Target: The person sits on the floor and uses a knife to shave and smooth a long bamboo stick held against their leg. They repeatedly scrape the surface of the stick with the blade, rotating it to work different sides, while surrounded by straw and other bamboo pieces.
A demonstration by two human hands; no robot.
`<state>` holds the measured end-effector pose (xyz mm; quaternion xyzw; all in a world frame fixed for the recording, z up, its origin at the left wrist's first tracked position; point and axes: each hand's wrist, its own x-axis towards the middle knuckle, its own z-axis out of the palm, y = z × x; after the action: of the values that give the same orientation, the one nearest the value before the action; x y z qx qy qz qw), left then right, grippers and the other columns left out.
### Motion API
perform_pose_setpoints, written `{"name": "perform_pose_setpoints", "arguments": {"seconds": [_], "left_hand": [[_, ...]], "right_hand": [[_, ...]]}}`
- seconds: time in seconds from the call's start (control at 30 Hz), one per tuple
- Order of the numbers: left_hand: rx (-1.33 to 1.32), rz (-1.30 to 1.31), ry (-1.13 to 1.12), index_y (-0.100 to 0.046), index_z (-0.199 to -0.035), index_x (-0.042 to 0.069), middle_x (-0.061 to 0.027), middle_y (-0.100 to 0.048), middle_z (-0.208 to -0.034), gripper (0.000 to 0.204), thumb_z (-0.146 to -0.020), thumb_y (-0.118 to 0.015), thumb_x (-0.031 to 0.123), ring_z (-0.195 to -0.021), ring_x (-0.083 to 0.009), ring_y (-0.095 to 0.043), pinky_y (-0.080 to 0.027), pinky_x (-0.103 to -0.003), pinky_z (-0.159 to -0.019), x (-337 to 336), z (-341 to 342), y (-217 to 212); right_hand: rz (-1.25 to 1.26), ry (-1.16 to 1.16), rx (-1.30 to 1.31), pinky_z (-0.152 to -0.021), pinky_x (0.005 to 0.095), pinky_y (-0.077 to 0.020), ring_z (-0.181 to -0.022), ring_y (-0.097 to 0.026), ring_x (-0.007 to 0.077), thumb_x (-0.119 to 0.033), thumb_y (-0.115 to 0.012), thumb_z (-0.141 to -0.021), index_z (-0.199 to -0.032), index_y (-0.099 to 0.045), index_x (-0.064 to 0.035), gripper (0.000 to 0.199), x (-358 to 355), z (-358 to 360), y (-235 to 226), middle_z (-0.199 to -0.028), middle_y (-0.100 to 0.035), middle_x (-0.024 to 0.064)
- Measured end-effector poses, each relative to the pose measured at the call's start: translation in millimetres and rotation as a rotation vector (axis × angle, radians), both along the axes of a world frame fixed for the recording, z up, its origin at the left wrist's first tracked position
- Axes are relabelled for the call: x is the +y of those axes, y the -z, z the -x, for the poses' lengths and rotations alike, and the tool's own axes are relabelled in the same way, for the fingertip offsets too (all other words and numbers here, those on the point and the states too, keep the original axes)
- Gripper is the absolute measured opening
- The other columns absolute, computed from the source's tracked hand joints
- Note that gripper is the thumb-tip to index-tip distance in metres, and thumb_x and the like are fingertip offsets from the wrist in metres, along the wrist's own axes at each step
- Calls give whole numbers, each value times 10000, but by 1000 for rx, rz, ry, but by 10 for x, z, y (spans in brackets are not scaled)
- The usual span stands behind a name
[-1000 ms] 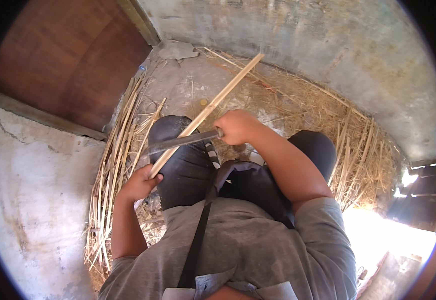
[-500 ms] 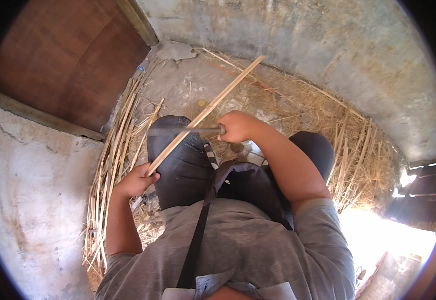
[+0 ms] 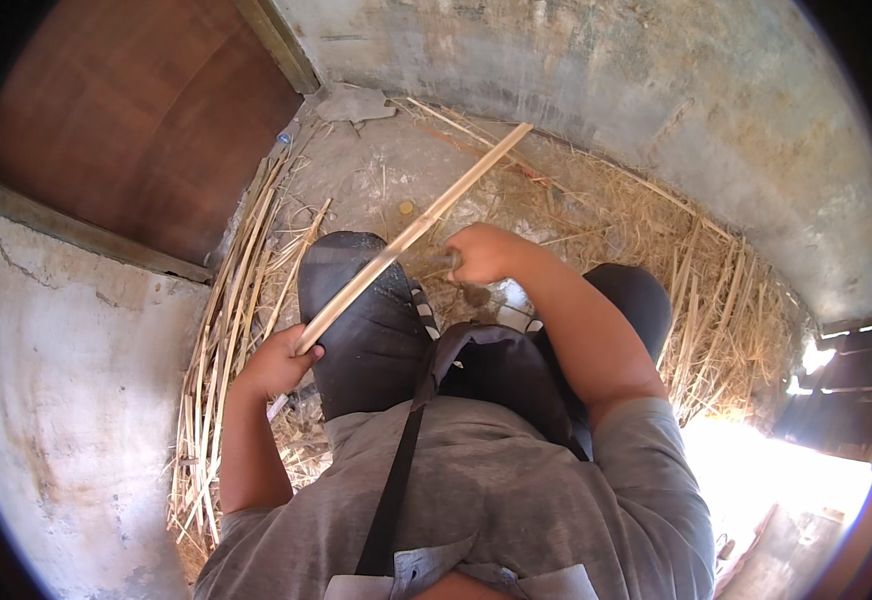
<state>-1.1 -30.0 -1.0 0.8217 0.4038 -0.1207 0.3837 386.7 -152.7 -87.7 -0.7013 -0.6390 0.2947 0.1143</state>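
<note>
Left hand [image 3: 278, 362] is clamped on the lower end of a long pale split cane strip [image 3: 411, 235], which slants up to the right over the dark-trousered knee [image 3: 361, 310]. Right hand [image 3: 486, 252] is closed just beside the strip's middle; what it grips is hidden. Loose yellow reed stalks [image 3: 221, 360] line the cracked grey wall [image 3: 66, 400], with bare concrete floor [image 3: 376, 170] ahead by the brown wooden door [image 3: 126, 120].
</note>
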Motion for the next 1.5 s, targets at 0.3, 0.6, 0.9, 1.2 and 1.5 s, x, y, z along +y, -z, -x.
{"name": "perform_pose_setpoints", "arguments": {"seconds": [0.3,0.6,0.9,1.2,1.5], "left_hand": [[-106,-1,0,-650,-1029,36,-69,-626,-782,204,-975,-713,222,-724,-168,-550,-464,-357,-694,34,37,64],[-88,-67,-34,-656,-1056,42,-74,-627,-772,193,-964,-729,195,-722,-164,-555,-481,-364,-701,-41,100,101],[-168,-165,-86,-648,-1027,23,-171,-647,-749,301,-916,-755,281,-693,-282,-649,-497,-413,-659,-77,221,242],[-170,-617,-30,-659,-1103,32,-232,-679,-752,249,-961,-694,233,-704,-441,-684,-522,-498,-643,-408,136,53],[-78,-543,-54,-562,-857,-9,-279,-625,-733,360,-1007,-656,304,-720,-505,-613,-463,-545,-637,-371,242,227]], "right_hand": [[208,723,481,-949,470,-531,-1092,-685,385,-413,-800,-799,-1320,-638,50,715,-220,-857,104,-1153,-720,238],[91,-57,0,-920,465,-538,-1087,-679,389,-367,-788,-802,-1131,-709,-10,492,-7,75,-536,-1134,-714,233],[-277,901,93,-911,453,-545,-1067,-703,388,-465,-756,-831,-1184,-678,43,624,-135,-597,-211,-1103,-734,239],[-285,357,30,-849,500,-554,-982,-706,389,-446,-746,-843,-1086,-710,-51,465,-196,-150,-446,-975,-737,199],[-220,318,37,-888,487,-551,-1036,-688,412,-346,-768,-805,-1141,-724,-69,438,-96,-192,-80,-1064,-733,201]]}}
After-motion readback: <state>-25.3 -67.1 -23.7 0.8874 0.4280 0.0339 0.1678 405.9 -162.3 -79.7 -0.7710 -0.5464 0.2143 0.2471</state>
